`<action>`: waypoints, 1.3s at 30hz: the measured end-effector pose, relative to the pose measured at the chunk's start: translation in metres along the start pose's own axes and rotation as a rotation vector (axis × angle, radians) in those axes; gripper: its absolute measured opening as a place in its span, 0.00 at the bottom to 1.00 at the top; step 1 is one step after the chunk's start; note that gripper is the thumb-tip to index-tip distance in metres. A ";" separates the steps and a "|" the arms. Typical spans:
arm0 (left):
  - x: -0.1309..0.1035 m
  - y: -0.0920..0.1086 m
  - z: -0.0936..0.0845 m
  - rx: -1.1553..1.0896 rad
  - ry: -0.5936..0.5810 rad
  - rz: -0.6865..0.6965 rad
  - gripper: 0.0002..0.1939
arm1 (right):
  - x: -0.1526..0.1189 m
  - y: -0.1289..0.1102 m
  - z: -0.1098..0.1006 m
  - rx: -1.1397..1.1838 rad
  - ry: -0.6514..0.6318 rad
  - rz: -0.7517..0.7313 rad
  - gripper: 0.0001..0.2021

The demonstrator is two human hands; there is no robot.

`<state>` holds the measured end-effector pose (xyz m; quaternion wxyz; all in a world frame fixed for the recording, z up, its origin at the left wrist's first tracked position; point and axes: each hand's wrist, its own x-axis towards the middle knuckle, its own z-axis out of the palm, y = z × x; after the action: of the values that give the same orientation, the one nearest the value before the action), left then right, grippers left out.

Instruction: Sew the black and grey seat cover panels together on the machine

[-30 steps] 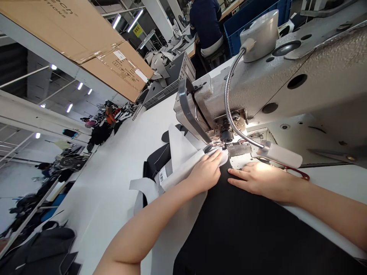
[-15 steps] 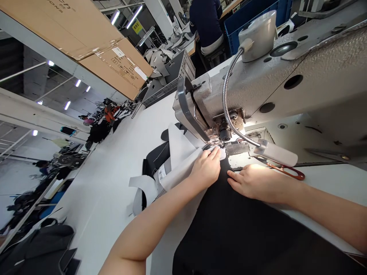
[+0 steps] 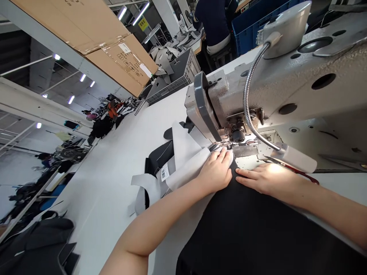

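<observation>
My left hand (image 3: 216, 170) is closed on the edge of a light grey fabric piece (image 3: 187, 168), its fingertips close to the presser foot of the sewing machine (image 3: 237, 131). My right hand (image 3: 260, 178) lies flat on the black fabric (image 3: 252, 229), fingers stretched toward the left hand. That black fabric spreads from the needle area down to the lower edge of the view. Beside the right wrist, partly covered by it, are red-handled scissors (image 3: 305, 175). The machine's small lamp (image 3: 299, 158) lights the spot. The fingers hide the stitching point.
Grey and black cut pieces (image 3: 146, 187), one with a barcode label, lie left of the machine on the white table (image 3: 109, 183). Behind stand a grey crate (image 3: 172, 86), cardboard boxes (image 3: 123, 61) and a seated person (image 3: 213, 23). More black pieces (image 3: 37, 244) are at lower left.
The machine and both hands appear farther right as the view shifts. My right hand has flattened and now covers more of the scissors. The left hand stays by the presser foot.
</observation>
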<state>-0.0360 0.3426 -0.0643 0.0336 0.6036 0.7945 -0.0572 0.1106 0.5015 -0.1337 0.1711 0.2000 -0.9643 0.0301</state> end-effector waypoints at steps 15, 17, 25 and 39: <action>-0.012 -0.005 0.005 0.178 -0.056 0.075 0.21 | 0.003 0.017 -0.006 0.000 -0.018 -0.050 0.34; -0.006 -0.007 0.008 0.178 -0.039 0.053 0.21 | 0.006 0.020 -0.009 -0.022 -0.002 -0.068 0.33; 0.013 -0.016 0.009 0.071 -0.021 0.037 0.19 | 0.013 0.023 0.004 -0.032 0.069 0.054 0.32; 0.005 -0.021 -0.014 -0.304 -0.137 -0.060 0.20 | 0.014 0.000 -0.020 -0.166 -0.121 -0.062 0.38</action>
<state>-0.0578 0.3440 -0.0496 0.1767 0.5622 0.8076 0.0214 0.1050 0.4984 -0.1102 0.1292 0.2163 -0.9654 -0.0676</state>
